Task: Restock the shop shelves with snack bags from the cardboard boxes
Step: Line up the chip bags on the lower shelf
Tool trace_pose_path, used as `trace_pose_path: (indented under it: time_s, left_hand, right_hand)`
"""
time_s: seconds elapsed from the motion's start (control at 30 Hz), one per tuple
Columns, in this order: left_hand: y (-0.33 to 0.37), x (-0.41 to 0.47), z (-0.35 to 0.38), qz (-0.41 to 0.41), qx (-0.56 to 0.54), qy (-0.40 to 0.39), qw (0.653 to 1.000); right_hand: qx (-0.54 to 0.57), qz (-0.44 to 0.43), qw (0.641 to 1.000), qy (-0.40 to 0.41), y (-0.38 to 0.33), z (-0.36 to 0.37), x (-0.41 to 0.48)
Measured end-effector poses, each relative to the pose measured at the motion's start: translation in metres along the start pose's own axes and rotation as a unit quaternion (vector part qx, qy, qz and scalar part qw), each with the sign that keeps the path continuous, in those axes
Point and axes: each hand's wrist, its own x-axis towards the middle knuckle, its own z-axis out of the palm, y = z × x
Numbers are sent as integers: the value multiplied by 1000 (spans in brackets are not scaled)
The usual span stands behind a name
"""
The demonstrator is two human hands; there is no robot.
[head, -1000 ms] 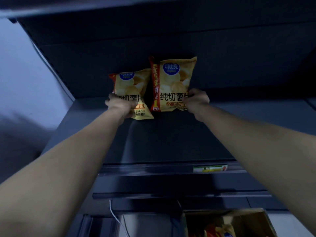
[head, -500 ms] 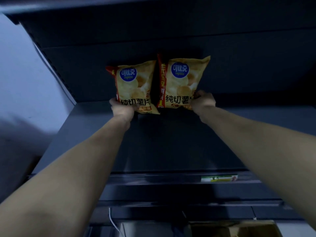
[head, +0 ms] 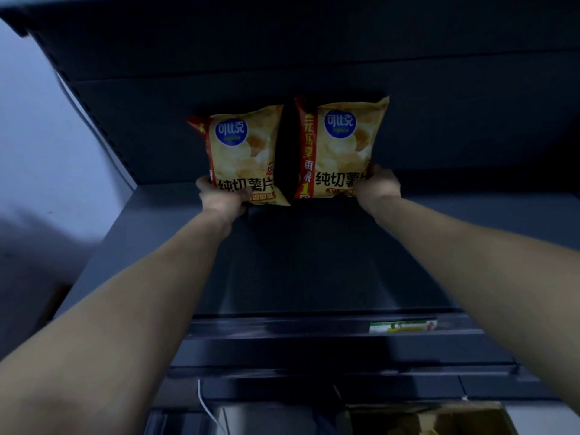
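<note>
The head camera is the only view. It looks along both bare forearms into a dark shelf. Far at the back, two yellow snack bags stand upright and side by side in front of the dark back panel. The left hand grips the lower left corner of the left bag, with its fingers curled round the edge. The right hand grips the lower right corner of the right bag in the same way. A dark gap shows between the upper parts of the bags. Their bottom corners come very close, and I cannot tell if they touch. I also cannot tell if the bags already stand on the shelf or are held just above it.

I judge these bags to be very light, puffed with air, and soft, with a smooth film that can slip. The chips inside are fragile, so a hard squeeze in the middle is a bad idea. A corner or the flat sealed edge is the better place to hold. An upright bag like this may fall forward when it is released.

On the front rail of the shelf there is a small price label. Below it, at the bottom edge, an open cardboard box is partly in view, and a thin white cable hangs to its left.
</note>
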Motion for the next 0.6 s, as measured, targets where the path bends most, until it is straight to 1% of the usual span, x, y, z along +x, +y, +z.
trace_pose_path:
  time_s: [0.1,0.33,0.5,0.6]
  left_hand:
    - [-3,-2,-2,-5,-11,-11,1000]
    - [-8,-8,-3,-5,19,-15,1000]
    - [-11,-14,-2,2,31,17,999]
    - [-11,-15,-3,-1,40,24,999]
  right_hand:
    - [10,4,1000,-11,5,-2,-4]
    - [59,-7,998,-25,16,-5,-15]
    - [37,-11,999,-18,19,-5,-18]
    - [36,-10,999,-22,19,-7,-20]
